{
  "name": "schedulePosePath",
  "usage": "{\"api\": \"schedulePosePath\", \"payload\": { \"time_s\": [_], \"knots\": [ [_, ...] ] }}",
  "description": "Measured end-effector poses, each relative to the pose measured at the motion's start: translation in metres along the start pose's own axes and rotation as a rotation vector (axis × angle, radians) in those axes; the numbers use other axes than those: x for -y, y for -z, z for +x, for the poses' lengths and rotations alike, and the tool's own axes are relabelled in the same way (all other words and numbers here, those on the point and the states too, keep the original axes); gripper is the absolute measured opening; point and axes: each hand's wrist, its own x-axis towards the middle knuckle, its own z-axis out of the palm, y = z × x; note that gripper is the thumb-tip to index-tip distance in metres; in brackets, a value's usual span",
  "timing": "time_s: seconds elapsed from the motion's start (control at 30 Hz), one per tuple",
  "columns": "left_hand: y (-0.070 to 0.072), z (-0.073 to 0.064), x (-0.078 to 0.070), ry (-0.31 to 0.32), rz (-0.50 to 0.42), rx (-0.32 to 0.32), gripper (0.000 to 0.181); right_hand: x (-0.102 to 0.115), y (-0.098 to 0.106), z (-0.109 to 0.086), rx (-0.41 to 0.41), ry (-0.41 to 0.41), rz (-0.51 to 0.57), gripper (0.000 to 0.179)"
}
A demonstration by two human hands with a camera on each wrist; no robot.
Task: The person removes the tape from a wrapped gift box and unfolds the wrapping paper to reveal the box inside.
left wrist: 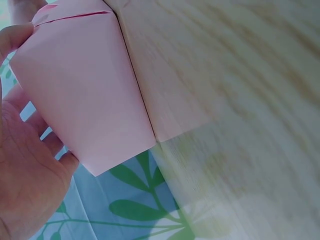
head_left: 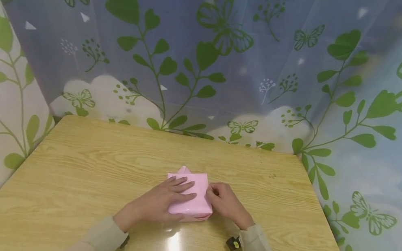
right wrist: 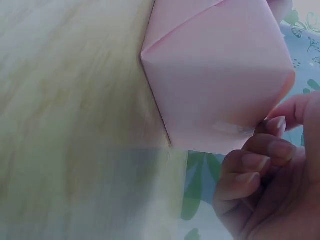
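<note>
A box wrapped in pink paper (head_left: 200, 186) lies on the wooden table, with a pointed paper flap (head_left: 183, 169) sticking out at its far side. Across its top rests my left hand (head_left: 156, 200), fingers spread and nearly straight. The left wrist view shows a smooth side of the box (left wrist: 85, 90), with a folded seam near the thumb. My right hand (head_left: 227, 202) is at the box's right side, thumb and index finger pinching the edge of the wrapping paper (right wrist: 215, 90). Its other fingers are curled. A small shiny patch (right wrist: 232, 128) shows on the paper close to those fingertips.
The wood-grain table (head_left: 110, 152) spreads around the box on all sides. Curtains with green leaves and butterflies (head_left: 178, 57) hang behind it and at both sides. A dark strap with a yellow-marked piece (head_left: 234, 243) is at the right wrist.
</note>
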Motion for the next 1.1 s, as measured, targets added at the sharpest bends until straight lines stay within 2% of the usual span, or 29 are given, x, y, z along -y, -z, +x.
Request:
{"api": "schedulePosePath", "payload": {
  "time_s": [0.27, 0.4, 0.63, 1.1],
  "knots": [
    [-0.0011, -0.0004, 0.0009, -0.002, 0.002, -0.006, 0.062, -0.0008, 0.0003, 0.0037, 0.015, -0.021, -0.007, 0.039],
    [-0.0021, 0.0000, 0.0012, -0.005, -0.007, -0.008, 0.062, 0.0013, -0.0005, 0.0051, 0.016, -0.040, -0.025, 0.037],
    [-0.0011, 0.0002, 0.0014, -0.027, 0.019, -0.020, 0.061, 0.0083, 0.0004, 0.0055, 0.037, -0.063, 0.010, 0.038],
    [-0.0007, -0.0006, 0.0018, -0.012, -0.002, -0.009, 0.062, 0.0066, 0.0008, 0.0067, 0.048, -0.076, 0.009, 0.038]
  ]
}}
